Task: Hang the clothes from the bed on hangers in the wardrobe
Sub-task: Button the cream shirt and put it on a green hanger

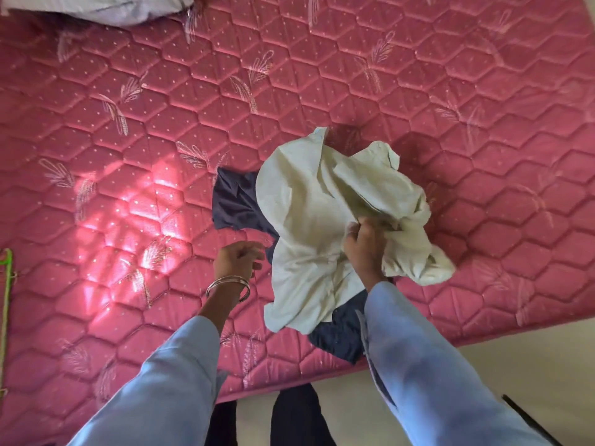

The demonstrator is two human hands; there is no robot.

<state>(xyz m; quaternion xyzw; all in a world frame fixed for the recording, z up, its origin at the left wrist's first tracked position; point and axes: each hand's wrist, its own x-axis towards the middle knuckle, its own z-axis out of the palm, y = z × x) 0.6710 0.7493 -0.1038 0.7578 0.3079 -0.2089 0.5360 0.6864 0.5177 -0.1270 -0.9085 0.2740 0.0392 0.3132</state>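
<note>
The right hand [365, 241] grips a bunch of the pale shirt [309, 226], fingers curled into the cloth near the middle of the garment. The left hand [238, 257] holds nothing — its fingers hang loosely curled, just left of the shirt and not touching it. A bangle [228, 287] sits on the left wrist.

The shirt is crumpled and partly raised from the mattress [128, 123]; its near edge drapes over a dark garment [236, 201] that lies flat beneath it and shows again at the near edge of the bed.

Step in hand, as judged: lift the shirt clear for hanging. To do it well:
- Bring the free hand to the collar or a shoulder seam, so the shirt opens out rather than staying bunched.
- Raise it straight up — dragging it sideways may pull the dark garment off the bed.
- Shake it once to find the neck opening before the hanger goes in.

A green hanger [7, 284] lies at the far left edge of the view, well apart from both hands. A pillow [96, 9] rests at the far left corner. No wardrobe or other container is in view.
</note>
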